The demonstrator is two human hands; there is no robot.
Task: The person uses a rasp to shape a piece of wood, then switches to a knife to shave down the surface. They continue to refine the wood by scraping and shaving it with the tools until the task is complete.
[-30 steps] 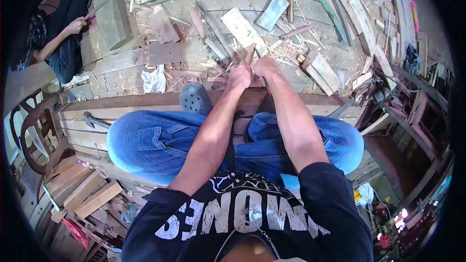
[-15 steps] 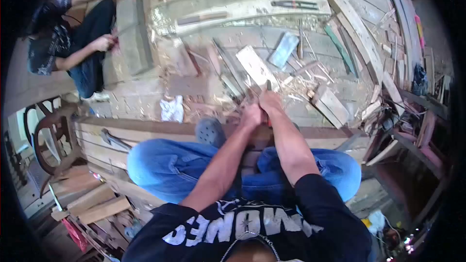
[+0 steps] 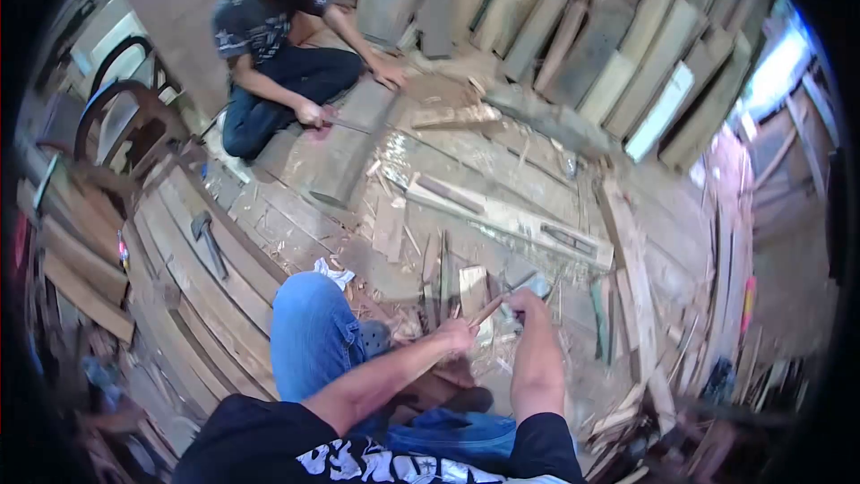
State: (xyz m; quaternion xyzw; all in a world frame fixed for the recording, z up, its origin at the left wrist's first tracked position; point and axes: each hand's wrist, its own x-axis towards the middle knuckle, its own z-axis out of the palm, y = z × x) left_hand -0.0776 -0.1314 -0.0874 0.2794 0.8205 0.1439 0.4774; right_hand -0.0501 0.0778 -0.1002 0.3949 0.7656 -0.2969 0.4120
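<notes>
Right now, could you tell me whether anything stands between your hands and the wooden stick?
Nothing visible does: the left hand grips the wooden stick, and the right hand sits at its far end.

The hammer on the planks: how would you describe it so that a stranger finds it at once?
Look at the long brown planks left of the wearer's blue-jeaned knee. On them, between that knee and the curved wooden chair, lies the hammer. It is the only dark, metal-headed tool there; all around it is bare wood.
</notes>
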